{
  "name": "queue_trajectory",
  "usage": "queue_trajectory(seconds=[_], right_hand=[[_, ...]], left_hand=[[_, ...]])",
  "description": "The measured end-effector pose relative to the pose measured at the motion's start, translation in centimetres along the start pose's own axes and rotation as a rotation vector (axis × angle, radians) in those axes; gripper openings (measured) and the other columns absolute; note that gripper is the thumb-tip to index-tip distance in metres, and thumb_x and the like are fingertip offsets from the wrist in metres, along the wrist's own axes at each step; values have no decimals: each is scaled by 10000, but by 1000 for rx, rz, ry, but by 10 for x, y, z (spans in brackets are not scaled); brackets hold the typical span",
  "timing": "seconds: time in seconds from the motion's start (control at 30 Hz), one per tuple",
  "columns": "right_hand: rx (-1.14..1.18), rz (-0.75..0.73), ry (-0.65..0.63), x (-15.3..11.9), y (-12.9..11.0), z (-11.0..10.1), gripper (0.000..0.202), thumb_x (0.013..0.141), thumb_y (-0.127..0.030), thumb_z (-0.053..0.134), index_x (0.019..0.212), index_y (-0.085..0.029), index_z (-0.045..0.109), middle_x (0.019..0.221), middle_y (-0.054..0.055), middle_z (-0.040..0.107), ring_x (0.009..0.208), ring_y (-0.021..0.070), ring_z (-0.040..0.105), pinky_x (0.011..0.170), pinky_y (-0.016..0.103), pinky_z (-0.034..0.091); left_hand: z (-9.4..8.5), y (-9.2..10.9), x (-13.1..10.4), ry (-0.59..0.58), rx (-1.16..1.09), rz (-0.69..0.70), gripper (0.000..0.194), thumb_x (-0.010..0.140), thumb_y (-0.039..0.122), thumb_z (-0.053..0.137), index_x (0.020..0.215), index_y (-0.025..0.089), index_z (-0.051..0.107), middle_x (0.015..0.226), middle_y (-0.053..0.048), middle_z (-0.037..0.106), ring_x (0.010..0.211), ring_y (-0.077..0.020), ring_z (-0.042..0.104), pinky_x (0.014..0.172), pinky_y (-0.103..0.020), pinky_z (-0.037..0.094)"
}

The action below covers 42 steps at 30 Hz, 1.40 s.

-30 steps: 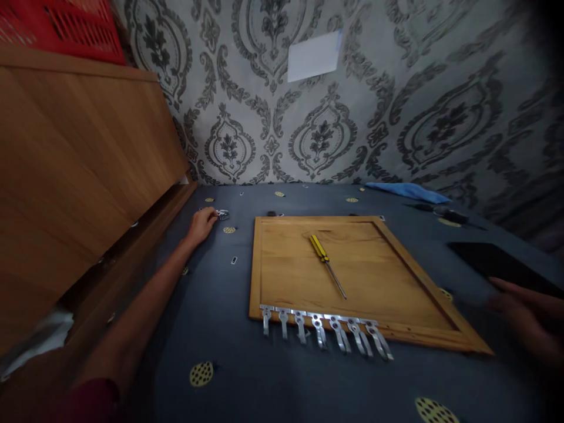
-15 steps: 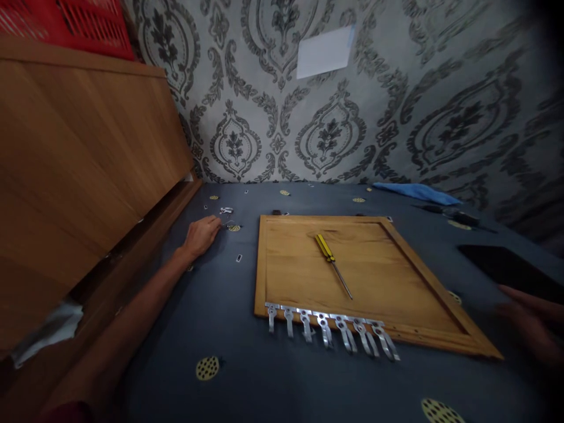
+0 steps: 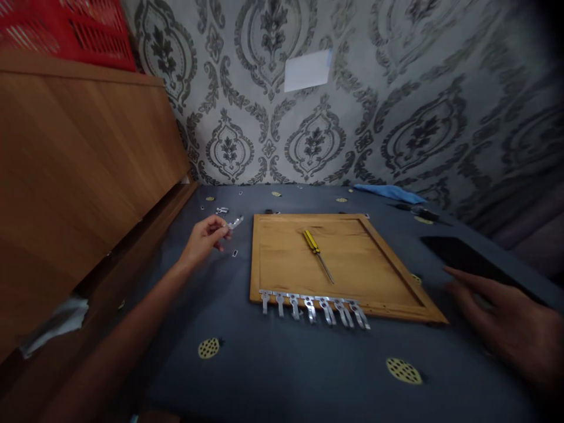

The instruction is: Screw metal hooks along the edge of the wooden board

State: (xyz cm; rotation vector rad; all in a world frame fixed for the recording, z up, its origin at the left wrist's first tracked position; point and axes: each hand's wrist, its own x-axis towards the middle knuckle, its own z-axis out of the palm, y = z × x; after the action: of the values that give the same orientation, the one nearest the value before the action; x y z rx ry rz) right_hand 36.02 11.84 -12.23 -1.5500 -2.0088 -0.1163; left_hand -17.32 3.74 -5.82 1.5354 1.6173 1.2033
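Note:
My left hand (image 3: 207, 237) pinches a small silver metal hinge (image 3: 237, 222) between thumb and fingers, above the cloth left of the wooden panel. Another small metal piece (image 3: 222, 210) lies just beyond that hand. Along the near edge of the framed wooden panel (image 3: 352, 247), several similar metal hinges (image 3: 309, 306) sit in a row, their arms hanging past the edge. A screwdriver (image 3: 318, 254) with a yellow and black handle rests on the panel. At the right, my right hand (image 3: 506, 323) is slightly blurred, fingers apart and nothing seen in it, near a flat black object (image 3: 462, 255).
A blue cloth (image 3: 390, 192) and a dark tool-like item (image 3: 420, 211) lie at the back right. On the left stands a wooden cabinet (image 3: 83, 170) with a red basket (image 3: 101, 35) on top. A patterned wall (image 3: 268, 117) closes off the back.
The left hand has lifted from the cloth, and a hinge now shows in its fingers. My right hand has come further into view from the right. The camera view has shifted slightly.

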Motion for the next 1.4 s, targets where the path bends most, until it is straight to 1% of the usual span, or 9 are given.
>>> queue_trajectory(seconds=[0.1,0.23,0.4,0.57,0.73,0.87,1.13,1.33,1.4], right_hand=[[62,-77,91,6,-24,-15,510,802,-732,547,803,-271,765,772,193,758,625,274,699,460,374,451],[115,-142,212,3,-37,-19,284,832,-521,592,751,-288,732,665,157,726,577,268,658,467,384,421],[192,-225,300,-5,-51,-20,189,871,-320,579,897,-218,737,734,144,734,656,256,664,628,415,499],[329,-391,245,-41,-84,-43,200,947,-223,540,1087,-207,682,946,86,748,909,219,695,795,400,570],[630,-608,30,-97,-125,-63,283,999,-237,547,1263,-147,590,975,71,712,900,145,683,767,292,590],[633,-549,-67,-114,-135,-62,187,1006,-212,540,1130,-125,650,897,47,691,789,115,671,704,245,565],[989,-446,-396,-104,-132,-58,184,1008,-224,541,986,-116,688,859,54,677,754,118,628,687,258,536],[1148,-54,-420,-94,-127,-55,163,972,-218,598,861,-163,703,743,6,651,682,111,610,615,237,489],[1144,76,-413,-91,-124,-49,199,958,-240,619,786,-176,697,703,-8,657,655,108,622,619,237,485]], left_hand=[[9,24,-27,-81,-147,-43,310,941,380,613,1142,144,608,1054,-66,659,870,-169,660,730,-336,594],[24,52,-52,-130,-249,-84,241,926,353,638,1020,132,614,910,-30,652,733,-123,632,579,-238,539],[74,87,-65,-224,-300,-90,337,790,451,754,866,170,585,707,19,630,590,-96,567,442,-168,406],[132,118,-75,-458,-255,-94,234,819,395,734,849,175,662,669,27,637,520,-62,493,455,-158,379],[160,127,-83,-628,-145,-91,142,848,342,700,865,202,718,769,-4,687,700,-109,621,601,-174,456],[169,125,-86,-730,-42,-64,166,878,402,656,881,258,739,783,-4,701,713,-136,639,637,-217,490],[180,121,-76,-735,32,6,226,888,457,636,1017,291,721,783,-10,714,674,-159,659,598,-248,526],[176,121,-56,-467,273,207,238,909,455,607,1098,321,661,922,-1,717,831,-175,684,663,-244,538],[177,119,-53,-445,308,249,272,903,459,616,1137,322,636,941,-5,709,847,-182,680,675,-256,540]])
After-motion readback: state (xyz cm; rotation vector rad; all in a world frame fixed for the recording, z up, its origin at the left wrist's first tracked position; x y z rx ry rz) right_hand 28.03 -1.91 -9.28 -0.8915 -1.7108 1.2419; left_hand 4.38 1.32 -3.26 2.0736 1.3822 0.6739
